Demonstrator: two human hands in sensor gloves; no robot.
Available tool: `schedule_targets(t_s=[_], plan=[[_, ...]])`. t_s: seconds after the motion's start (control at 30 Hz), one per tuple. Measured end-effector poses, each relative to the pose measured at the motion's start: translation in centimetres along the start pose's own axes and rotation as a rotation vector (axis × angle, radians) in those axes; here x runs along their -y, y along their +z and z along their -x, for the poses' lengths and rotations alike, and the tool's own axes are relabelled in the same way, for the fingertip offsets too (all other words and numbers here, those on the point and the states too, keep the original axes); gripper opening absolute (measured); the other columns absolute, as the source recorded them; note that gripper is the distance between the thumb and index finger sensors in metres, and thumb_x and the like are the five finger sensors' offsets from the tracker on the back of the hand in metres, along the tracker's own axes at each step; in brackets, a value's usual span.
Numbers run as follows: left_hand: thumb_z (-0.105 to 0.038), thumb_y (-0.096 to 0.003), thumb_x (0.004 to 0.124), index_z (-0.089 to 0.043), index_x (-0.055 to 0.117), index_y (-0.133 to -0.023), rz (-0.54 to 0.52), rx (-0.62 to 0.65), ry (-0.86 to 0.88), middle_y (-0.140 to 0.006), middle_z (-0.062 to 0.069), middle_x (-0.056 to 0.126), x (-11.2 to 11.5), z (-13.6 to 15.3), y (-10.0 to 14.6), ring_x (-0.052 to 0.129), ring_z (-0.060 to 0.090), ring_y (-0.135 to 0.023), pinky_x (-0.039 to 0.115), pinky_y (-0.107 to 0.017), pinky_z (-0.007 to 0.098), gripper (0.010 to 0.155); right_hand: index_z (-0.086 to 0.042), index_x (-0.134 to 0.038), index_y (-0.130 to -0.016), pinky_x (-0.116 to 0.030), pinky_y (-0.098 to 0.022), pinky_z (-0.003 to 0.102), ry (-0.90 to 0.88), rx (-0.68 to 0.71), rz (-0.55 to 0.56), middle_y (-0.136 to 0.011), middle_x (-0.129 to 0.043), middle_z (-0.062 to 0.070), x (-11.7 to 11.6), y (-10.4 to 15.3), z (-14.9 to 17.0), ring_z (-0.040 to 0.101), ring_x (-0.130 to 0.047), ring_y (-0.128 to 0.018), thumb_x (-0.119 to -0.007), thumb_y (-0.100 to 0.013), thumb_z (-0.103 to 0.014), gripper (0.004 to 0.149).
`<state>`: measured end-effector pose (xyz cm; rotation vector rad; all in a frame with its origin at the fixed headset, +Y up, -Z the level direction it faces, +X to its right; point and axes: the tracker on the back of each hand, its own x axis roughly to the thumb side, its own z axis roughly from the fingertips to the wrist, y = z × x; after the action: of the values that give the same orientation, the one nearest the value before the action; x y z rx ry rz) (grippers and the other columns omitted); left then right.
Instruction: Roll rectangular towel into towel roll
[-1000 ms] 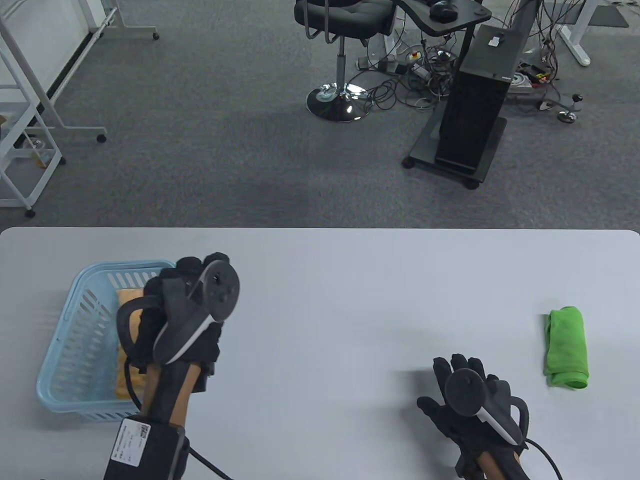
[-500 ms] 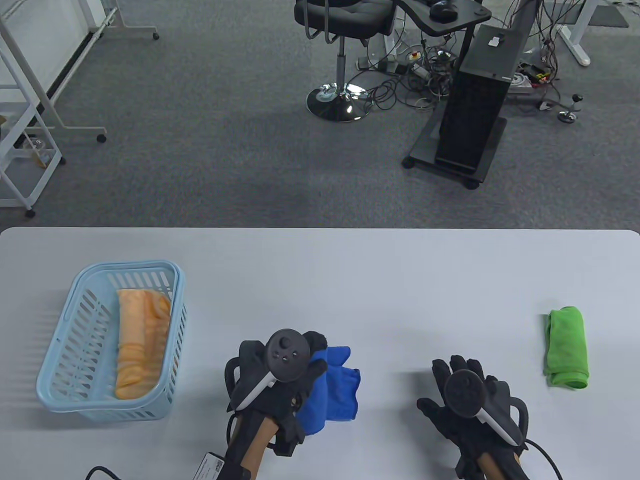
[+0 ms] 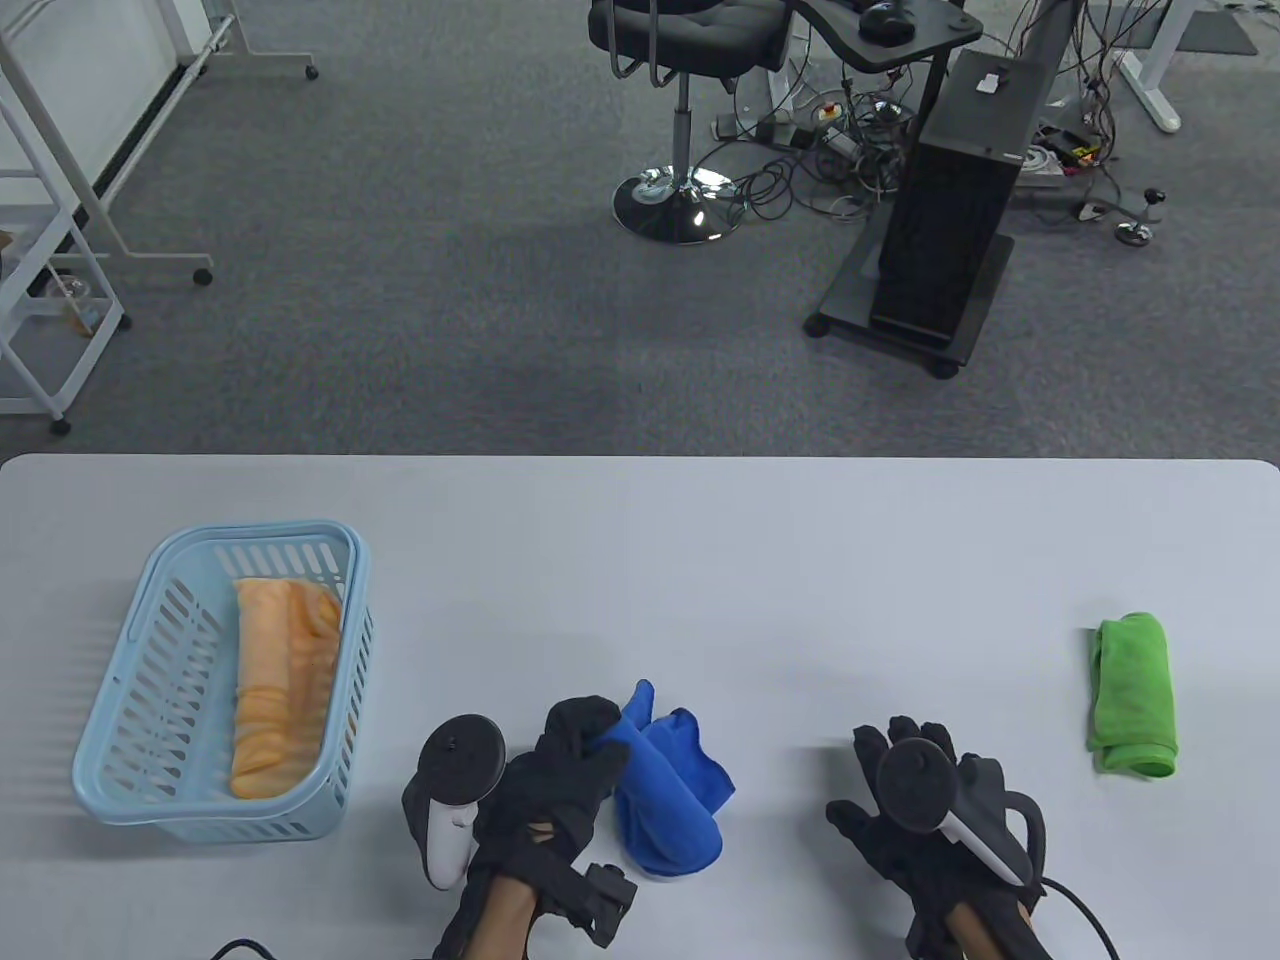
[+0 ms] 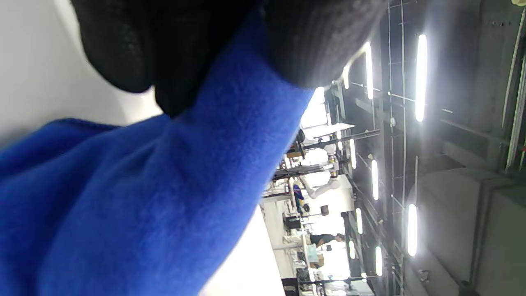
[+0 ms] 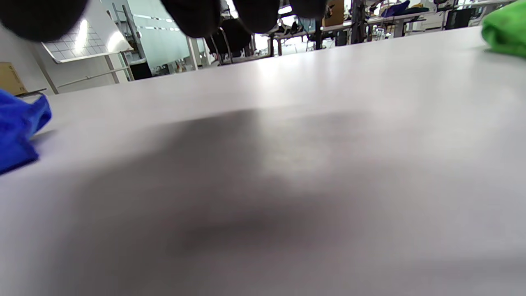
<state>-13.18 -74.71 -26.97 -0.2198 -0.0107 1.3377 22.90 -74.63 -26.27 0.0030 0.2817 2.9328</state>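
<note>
A crumpled blue towel (image 3: pixel 668 790) lies on the white table (image 3: pixel 700 560) near the front edge, left of centre. My left hand (image 3: pixel 580 745) grips the towel's upper left part; in the left wrist view the black fingers (image 4: pixel 172 45) pinch the blue cloth (image 4: pixel 144 197). My right hand (image 3: pixel 905 800) hovers flat and spread over the bare table to the towel's right, holding nothing. In the right wrist view its fingertips (image 5: pixel 197 16) hang above the table, with the blue towel (image 5: pixel 18 131) at the left edge.
A light blue basket (image 3: pixel 150 690) at the left holds a rolled orange towel (image 3: pixel 280 685). A rolled green towel (image 3: pixel 1133 693) lies at the right; it also shows in the right wrist view (image 5: pixel 505 33). Beyond the far table edge stands an office chair (image 3: pixel 690 60).
My left hand came out of the basket with the blue towel, carried it right and toward me, and has set it on the table, turning over. My right hand barely moved.
</note>
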Motion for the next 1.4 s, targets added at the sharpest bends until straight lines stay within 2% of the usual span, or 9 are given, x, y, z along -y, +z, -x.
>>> schedule_targets(t_s=[0.17, 0.3, 0.5, 0.73, 0.83, 0.93, 1.13, 1.27, 1.4], plan=[[-0.031, -0.0437, 0.083, -0.034, 0.069, -0.091, 0.149, -0.060, 0.322, -0.103, 0.010, 0.080, 1.5, 1.1, -0.3, 0.090, 0.039, -0.086, 0.074, -0.058, 0.057, 0.050, -0.021, -0.050, -0.105, -0.034, -0.070, 0.069, -0.066, 0.050, -0.003, -0.109, -0.038, 0.014, 0.1, 0.2, -0.7, 0.040, -0.037, -0.102, -0.068, -0.031, -0.061, 0.085], [-0.032, -0.0452, 0.081, -0.034, 0.066, -0.093, 0.244, -0.046, 0.421, -0.104, 0.009, 0.077, 2.6, 1.2, -0.4, 0.088, 0.039, -0.087, 0.073, -0.059, 0.057, 0.050, -0.022, -0.052, -0.104, -0.035, -0.070, 0.068, -0.080, 0.087, -0.026, -0.109, -0.040, 0.013, -0.3, 0.4, -1.6, 0.040, -0.039, -0.102, -0.068, -0.032, -0.060, 0.084], [-0.036, -0.0464, 0.079, -0.033, 0.063, -0.095, 0.255, -0.047, 0.459, -0.102, 0.010, 0.078, 3.3, 1.4, -0.4, 0.092, 0.035, -0.084, 0.077, -0.057, 0.052, 0.051, -0.026, -0.051, -0.104, -0.033, -0.071, 0.069, -0.094, 0.166, -0.102, -0.110, -0.039, 0.010, -1.0, 0.5, -2.8, 0.038, -0.040, -0.104, -0.076, -0.031, -0.054, 0.082], [-0.040, -0.0499, 0.073, -0.025, 0.054, -0.098, 0.269, -0.096, 0.829, -0.100, 0.016, 0.075, 4.0, 3.1, -0.4, 0.098, 0.026, -0.081, 0.084, -0.057, 0.041, 0.054, -0.029, -0.031, -0.107, -0.025, -0.071, 0.071, -0.214, 0.330, -0.265, -0.112, -0.026, 0.008, -1.6, 0.8, -4.2, 0.039, -0.031, -0.105, -0.084, -0.025, -0.057, 0.102], [-0.042, -0.0515, 0.070, -0.021, 0.050, -0.098, 0.289, -0.118, 0.911, -0.099, 0.020, 0.075, 4.6, 3.5, -0.3, 0.099, 0.026, -0.081, 0.087, -0.057, 0.038, 0.055, -0.032, -0.051, -0.104, -0.031, -0.071, 0.070, -0.304, 0.297, -0.191, -0.110, -0.036, 0.009, -1.5, 0.9, -4.5, 0.037, -0.042, -0.104, -0.080, -0.030, -0.052, 0.082], [-0.042, -0.0512, 0.069, -0.016, 0.051, -0.097, 0.251, -0.176, 0.874, -0.096, 0.026, 0.075, 4.5, 3.8, -0.2, 0.101, 0.027, -0.079, 0.089, -0.055, 0.038, 0.056, -0.029, -0.084, -0.080, -0.038, -0.070, 0.068, -0.385, 0.297, -0.142, -0.105, -0.054, 0.007, -1.0, 0.8, -4.6, 0.034, -0.056, -0.100, -0.077, -0.034, -0.042, 0.048], [-0.047, -0.0514, 0.065, -0.010, 0.050, -0.094, 0.066, -0.286, 0.638, -0.093, 0.024, 0.075, 1.5, 4.8, 0.0, 0.112, 0.018, -0.054, 0.094, -0.038, 0.033, 0.058, -0.022, -0.086, -0.074, -0.045, -0.068, 0.068, -0.481, 0.273, -0.155, -0.099, -0.067, 0.006, -0.6, 0.7, -3.6, 0.032, -0.067, -0.096, -0.073, -0.035, -0.046, 0.048], [-0.045, -0.0513, 0.064, -0.008, 0.041, -0.096, -0.082, -0.276, 0.629, -0.099, 0.031, 0.058, -0.7, 4.6, 0.6, 0.110, 0.016, -0.056, 0.092, -0.041, 0.035, 0.063, -0.017, -0.089, -0.067, -0.049, -0.067, 0.066, -0.564, 0.200, -0.139, -0.094, -0.074, 0.005, -0.2, 0.2, -2.2, 0.031, -0.073, -0.092, -0.073, -0.035, -0.048, 0.048], [-0.046, -0.0508, 0.066, -0.013, 0.033, -0.106, -0.181, -0.177, 0.451, -0.105, 0.034, 0.041, -2.6, 3.2, 1.1, 0.095, 0.034, -0.073, 0.077, -0.052, 0.053, 0.072, -0.016, -0.092, -0.061, -0.053, -0.066, 0.065, -0.651, 0.127, -0.107, -0.089, -0.079, 0.007, -0.1, 0.0, -0.9, 0.032, -0.078, -0.088, -0.073, -0.034, -0.050, 0.048]])
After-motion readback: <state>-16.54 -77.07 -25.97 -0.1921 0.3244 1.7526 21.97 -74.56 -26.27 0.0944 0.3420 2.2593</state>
